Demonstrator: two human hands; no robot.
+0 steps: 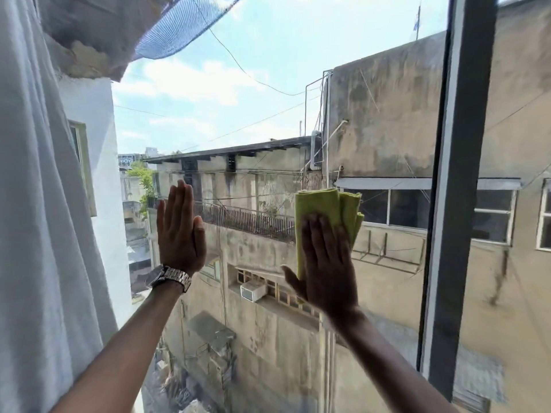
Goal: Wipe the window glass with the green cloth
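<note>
The window glass (253,93) fills the middle of the view, with sky and worn buildings behind it. A folded green cloth (322,204) lies flat against the pane right of centre. My right hand (326,263) presses on the cloth's lower part with its palm and fingers spread flat, pinning it to the glass. My left hand (180,231), with a metal watch at the wrist, rests flat on the pane to the left, fingers together and pointing up, holding nothing.
A white curtain (44,219) hangs down the left edge beside my left arm. A dark vertical window frame (459,204) stands to the right of the cloth, with another pane beyond it.
</note>
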